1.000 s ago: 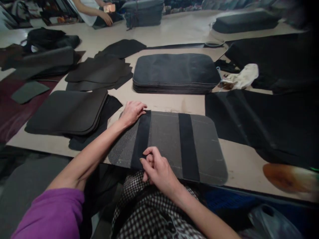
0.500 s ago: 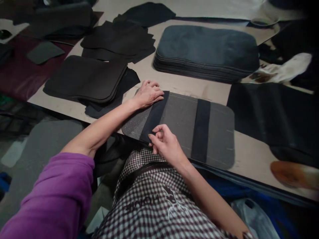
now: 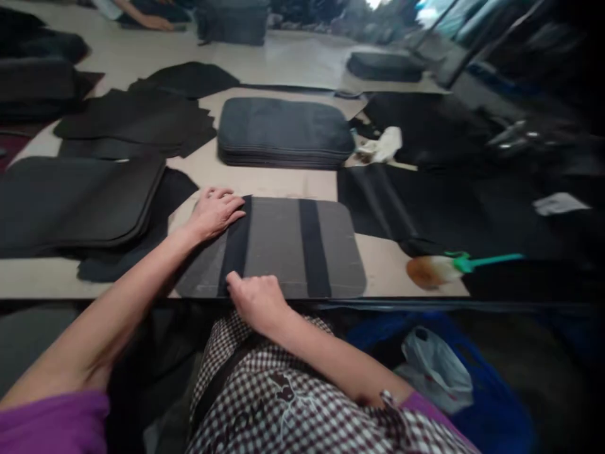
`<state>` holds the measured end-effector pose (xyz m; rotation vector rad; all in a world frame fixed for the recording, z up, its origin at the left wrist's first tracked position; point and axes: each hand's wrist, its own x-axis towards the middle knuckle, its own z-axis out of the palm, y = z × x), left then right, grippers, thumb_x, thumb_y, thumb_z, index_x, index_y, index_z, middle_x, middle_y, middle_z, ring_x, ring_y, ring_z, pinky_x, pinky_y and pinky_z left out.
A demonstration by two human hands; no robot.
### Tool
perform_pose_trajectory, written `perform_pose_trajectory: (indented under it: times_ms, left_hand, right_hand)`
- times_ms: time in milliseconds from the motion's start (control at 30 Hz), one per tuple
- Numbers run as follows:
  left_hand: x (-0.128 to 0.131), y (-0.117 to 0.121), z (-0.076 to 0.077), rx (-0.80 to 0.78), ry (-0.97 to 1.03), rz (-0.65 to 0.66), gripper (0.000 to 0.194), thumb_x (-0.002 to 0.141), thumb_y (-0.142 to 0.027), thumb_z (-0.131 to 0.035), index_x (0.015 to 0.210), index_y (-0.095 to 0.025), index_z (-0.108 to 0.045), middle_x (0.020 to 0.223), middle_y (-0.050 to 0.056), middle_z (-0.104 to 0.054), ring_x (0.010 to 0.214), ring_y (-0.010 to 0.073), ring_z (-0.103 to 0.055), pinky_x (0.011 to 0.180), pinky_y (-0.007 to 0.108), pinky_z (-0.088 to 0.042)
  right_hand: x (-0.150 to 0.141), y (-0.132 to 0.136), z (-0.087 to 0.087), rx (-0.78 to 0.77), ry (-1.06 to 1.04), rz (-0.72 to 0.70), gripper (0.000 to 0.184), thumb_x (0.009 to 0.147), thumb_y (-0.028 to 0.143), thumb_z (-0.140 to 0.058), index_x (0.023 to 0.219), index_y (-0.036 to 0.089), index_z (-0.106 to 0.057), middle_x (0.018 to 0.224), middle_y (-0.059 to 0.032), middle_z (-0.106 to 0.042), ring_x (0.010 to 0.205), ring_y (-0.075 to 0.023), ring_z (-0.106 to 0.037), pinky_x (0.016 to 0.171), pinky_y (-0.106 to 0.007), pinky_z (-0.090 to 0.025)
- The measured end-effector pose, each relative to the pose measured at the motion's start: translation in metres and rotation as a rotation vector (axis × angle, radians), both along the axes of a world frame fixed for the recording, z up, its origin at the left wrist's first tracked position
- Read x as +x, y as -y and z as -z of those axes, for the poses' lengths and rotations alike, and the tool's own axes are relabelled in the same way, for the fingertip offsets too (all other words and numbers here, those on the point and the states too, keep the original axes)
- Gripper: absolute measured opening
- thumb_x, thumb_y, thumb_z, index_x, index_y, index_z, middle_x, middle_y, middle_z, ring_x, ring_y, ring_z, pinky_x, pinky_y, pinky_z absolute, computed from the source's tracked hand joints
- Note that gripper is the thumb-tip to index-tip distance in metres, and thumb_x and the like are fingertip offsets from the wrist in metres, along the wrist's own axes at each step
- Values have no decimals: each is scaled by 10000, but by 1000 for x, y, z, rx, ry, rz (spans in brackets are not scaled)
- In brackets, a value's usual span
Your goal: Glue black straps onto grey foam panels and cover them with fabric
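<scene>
A rounded grey panel (image 3: 278,246) lies at the front edge of the table, crossed by two dark fabric strips. My left hand (image 3: 217,213) lies flat at its far left part, fingers outstretched and touching the far end of the left strip (image 3: 237,243). At the near end of that same strip, my right hand (image 3: 259,299) is closed, with the thumb side over the strip at the panel's edge. What is under its curled fingers is hidden. The right strip (image 3: 312,249) lies flat across the panel, apart from both hands.
Stacked dark rounded panels (image 3: 283,129) stand behind; brown-black pieces (image 3: 85,195) lie left. Dark sheets (image 3: 439,202) cover the right side. A brown-stained bottle (image 3: 428,271) with a green stick lies front right. A person's hand (image 3: 155,23) shows far back.
The view has swung right and up, bringing the far table into sight. My right hand has turned palm down and closed at the strip's near end; my left hand stays on the panel.
</scene>
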<state>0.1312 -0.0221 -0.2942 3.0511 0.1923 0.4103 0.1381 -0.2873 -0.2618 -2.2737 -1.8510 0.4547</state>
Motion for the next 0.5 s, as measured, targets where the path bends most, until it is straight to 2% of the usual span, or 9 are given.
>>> perform_pose_trajectory:
  times_ms: [67, 133, 233, 300, 367, 433, 500]
  left_hand:
    - [2, -3, 6, -1, 31, -38, 432, 1036, -557, -399, 1301, -315, -639, 1308, 60, -679, 1333, 321, -501, 1182, 552, -254]
    - [6, -5, 10, 13, 69, -6, 451, 1031, -585, -363, 1260, -328, -655, 1265, 43, -693, 1328, 347, -511, 1159, 586, -292]
    - [11, -6, 11, 31, 89, 3, 460, 1017, -592, -367, 1200, -303, -673, 1345, 53, -653, 1382, 376, -470, 1142, 620, -324]
    - [13, -6, 8, 39, 73, -28, 454, 1001, -600, -393, 1152, -299, -697, 1456, 58, -578, 1442, 382, -411, 1150, 615, -334]
    - [16, -8, 4, 54, 51, -61, 451, 986, -606, -403, 1100, -304, -719, 1523, 57, -513, 1474, 395, -369, 1148, 620, -347]
    - [19, -9, -1, 64, 26, -83, 454, 986, -598, -390, 1062, -306, -730, 1532, 56, -493, 1474, 408, -366, 1135, 632, -366]
    - [21, -8, -8, 52, 23, -113, 445, 990, -578, -387, 1040, -299, -730, 1527, 57, -491, 1458, 412, -386, 1128, 634, -382]
  right_hand:
    - [-2, 3, 5, 96, 43, -86, 139, 1025, 194, -472, 1091, 196, -595, 885, -56, -730, 716, -213, -690, 585, -299, -452]
    - [1, 5, 10, 201, 90, -156, 138, 1015, 198, -482, 1015, 180, -619, 944, -58, -695, 765, -214, -663, 577, -317, -454]
    - [16, 15, 7, 349, 89, -124, 193, 1002, 317, -536, 907, 192, -649, 1026, -56, -645, 853, -212, -608, 640, -329, -472]
    - [41, 29, -2, 446, 51, -12, 249, 1023, 379, -518, 918, 205, -663, 1074, -47, -640, 919, -201, -587, 751, -326, -493]
    - [81, 50, -12, 505, 57, 145, 262, 1060, 361, -473, 1007, 204, -676, 1144, -53, -652, 1013, -200, -582, 898, -333, -486]
    - [135, 75, -17, 464, 108, 355, 238, 1060, 272, -474, 1169, 185, -667, 1263, -85, -654, 1112, -220, -582, 997, -355, -462]
    - [192, 98, -13, 338, 164, 594, 359, 1027, 143, -466, 1359, 157, -603, 1415, -128, -605, 1240, -247, -560, 1062, -384, -439]
